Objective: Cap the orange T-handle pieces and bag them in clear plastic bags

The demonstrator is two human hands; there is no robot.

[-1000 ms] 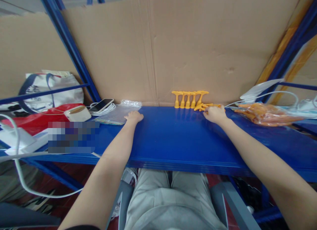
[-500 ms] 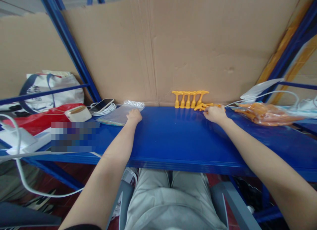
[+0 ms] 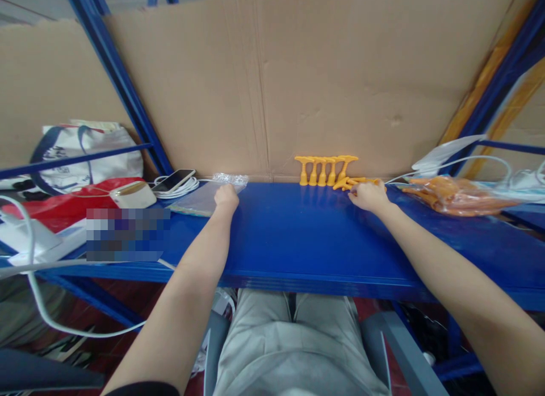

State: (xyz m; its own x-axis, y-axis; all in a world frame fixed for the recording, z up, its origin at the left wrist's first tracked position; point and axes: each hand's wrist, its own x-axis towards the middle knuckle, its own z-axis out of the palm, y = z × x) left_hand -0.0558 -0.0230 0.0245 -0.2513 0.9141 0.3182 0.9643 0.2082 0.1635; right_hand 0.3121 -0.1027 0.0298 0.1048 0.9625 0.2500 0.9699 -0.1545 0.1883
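Observation:
My left hand (image 3: 226,199) is closed and rests at the right edge of a flat clear plastic bag (image 3: 193,199); its curled fingers hide whatever may be in them. Several yellow plastic hammer-shaped pieces (image 3: 322,171) stand upright in a row by the cardboard. Right of that row, more of these yellow pieces (image 3: 347,183) lie in a loose pile. My right hand (image 3: 368,196) is at this pile, its fingers closed around a yellow hammer-shaped piece, which they partly cover.
A clear bag of orange-yellow pieces (image 3: 455,196) lies at the right. Left are a phone (image 3: 174,181) on a coiled white cable, a white box-like device (image 3: 133,195), a red bag (image 3: 80,200) and a power strip (image 3: 63,242). A cardboard sheet (image 3: 340,72) backs the blue shelf (image 3: 289,242).
My left hand has shifted slightly left and its fingers look more curled. My right hand stays at the yellow pile, almost unmoved.

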